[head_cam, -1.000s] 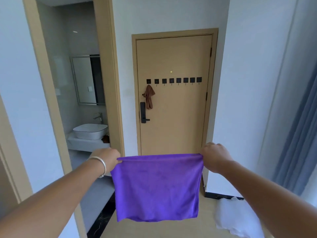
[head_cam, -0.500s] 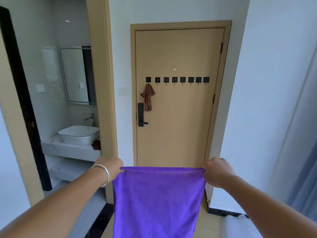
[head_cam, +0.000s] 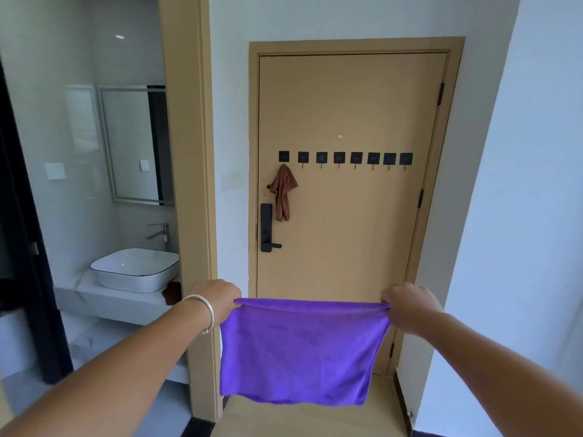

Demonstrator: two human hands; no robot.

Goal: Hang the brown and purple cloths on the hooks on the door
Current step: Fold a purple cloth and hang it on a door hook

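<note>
Purple cloth [head_cam: 303, 351] hangs spread flat between the two hands, its top edge pulled taut from one fist to the other and its lower edge drooping free below them. Left hand [head_cam: 217, 296] grips the cloth's top left corner, fingers curled round the bunched fabric; a silver bangle [head_cam: 203, 312] sits on that wrist. Right hand [head_cam: 407, 305] grips the top right corner the same way, fingers curled under and pinching the hem.

Beyond the fingers and well apart from them stands the tan door [head_cam: 350, 216]. High above the hands a row of black hooks [head_cam: 345, 159] runs across it. Brown cloth [head_cam: 283, 193] hangs bunched from the hook farthest to the left-hand side, up past the left fingers, with the black door handle [head_cam: 267, 228] just beside and below it. The other hooks carry nothing.

Off beyond the left forearm an open doorway shows a white basin [head_cam: 135, 269] on a counter, a tap above it and a mirror [head_cam: 132, 143] on the wall.
</note>
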